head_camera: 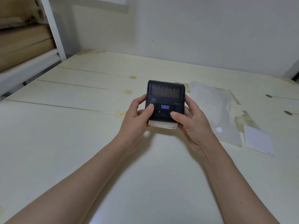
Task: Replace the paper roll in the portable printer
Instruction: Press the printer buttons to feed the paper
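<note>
- a black portable printer point(165, 97) is held in both hands above the pale wooden table point(80, 97), near the middle of the scene, lid closed and its dark window on the far half.
- the left hand point(137, 120) clasps the printer's left side: fingers curled round the edge and underneath, thumb laid flat on the top face beside the small lit blue display point(165, 107).
- the right hand point(192, 125) clasps the right side the same way, fingers wrapped behind the body, thumb pressed on the near right corner of the control panel.
- a strip of white label paper point(163, 124) with a red mark sticks out of the printer's near edge, between the two hands.
- to the right of the printer, a translucent plastic bag point(215, 110) lies flat on the table.
- just right of the bag's near end lies a white sheet of paper point(258, 141), touching or slightly overlapping it; which one, i cannot tell.
- at far left stands a white shelf frame point(53, 28) with brown cardboard point(24, 41) stacked in it.
</note>
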Motion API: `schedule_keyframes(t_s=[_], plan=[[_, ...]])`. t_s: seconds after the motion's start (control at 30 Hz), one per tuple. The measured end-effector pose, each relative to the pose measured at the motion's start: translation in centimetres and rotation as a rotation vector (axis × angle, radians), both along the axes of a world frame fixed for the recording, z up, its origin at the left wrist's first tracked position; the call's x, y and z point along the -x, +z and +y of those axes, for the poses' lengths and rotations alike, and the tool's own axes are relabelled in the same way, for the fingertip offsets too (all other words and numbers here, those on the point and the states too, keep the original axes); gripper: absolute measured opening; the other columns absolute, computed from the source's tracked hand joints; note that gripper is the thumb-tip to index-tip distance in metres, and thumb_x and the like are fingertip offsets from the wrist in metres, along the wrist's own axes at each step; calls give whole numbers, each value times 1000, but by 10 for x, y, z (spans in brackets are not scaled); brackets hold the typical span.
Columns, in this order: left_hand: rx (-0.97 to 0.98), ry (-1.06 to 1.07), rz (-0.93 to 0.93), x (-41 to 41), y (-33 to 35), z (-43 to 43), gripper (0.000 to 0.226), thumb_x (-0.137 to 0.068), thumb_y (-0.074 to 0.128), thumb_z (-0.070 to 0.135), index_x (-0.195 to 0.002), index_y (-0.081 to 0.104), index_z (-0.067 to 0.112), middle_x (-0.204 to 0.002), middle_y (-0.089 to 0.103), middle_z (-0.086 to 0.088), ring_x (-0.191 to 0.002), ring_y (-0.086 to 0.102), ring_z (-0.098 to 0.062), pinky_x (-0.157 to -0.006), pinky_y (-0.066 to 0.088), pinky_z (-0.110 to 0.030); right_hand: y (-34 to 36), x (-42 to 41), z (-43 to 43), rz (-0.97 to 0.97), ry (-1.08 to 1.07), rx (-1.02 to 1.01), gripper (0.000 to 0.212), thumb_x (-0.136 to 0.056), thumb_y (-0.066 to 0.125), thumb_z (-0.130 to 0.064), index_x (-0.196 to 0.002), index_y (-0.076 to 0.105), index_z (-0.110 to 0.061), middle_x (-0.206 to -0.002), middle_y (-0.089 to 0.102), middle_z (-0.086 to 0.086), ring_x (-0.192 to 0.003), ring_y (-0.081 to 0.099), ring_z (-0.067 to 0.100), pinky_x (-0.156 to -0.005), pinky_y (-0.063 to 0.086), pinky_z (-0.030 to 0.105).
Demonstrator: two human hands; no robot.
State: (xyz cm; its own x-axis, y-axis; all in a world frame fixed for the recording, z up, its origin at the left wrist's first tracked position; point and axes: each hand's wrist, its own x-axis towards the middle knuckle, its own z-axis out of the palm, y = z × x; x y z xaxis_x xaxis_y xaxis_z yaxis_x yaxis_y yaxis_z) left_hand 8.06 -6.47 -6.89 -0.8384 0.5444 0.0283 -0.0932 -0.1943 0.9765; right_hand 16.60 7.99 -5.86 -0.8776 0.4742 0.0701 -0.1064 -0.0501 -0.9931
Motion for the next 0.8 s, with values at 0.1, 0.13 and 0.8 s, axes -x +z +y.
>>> schedule_keyframes(t_s=[0.1,0.13,0.8], plan=[[-3,-1,-2,0,-1,0,41,-98,54,23,-138,47,28,-113,73,-14,-103,71,-25,-98,53,-45,0,0,0,0,0,2,68,-88,59,8,-145,44,-25,-128,67,9,-119,63,29,-104,45,57],[-2,1,-3,0,-1,0,40,-98,55,23,-138,47,28,-113,72,-14,-103,71,-24,-99,53,-45,0,0,0,1,0,2,68,-88,59,8,-145,44,-25,-128,67,9,-119,63,28,-103,46,56],[-21,-8,3,3,-6,1,40,-98,55,23,-137,49,29,-110,73,-13,-98,73,-22,-92,55,-39,-3,2,2,-3,-1,-17,67,-88,58,9,-144,44,-26,-127,68,8,-117,64,28,-103,48,52]])
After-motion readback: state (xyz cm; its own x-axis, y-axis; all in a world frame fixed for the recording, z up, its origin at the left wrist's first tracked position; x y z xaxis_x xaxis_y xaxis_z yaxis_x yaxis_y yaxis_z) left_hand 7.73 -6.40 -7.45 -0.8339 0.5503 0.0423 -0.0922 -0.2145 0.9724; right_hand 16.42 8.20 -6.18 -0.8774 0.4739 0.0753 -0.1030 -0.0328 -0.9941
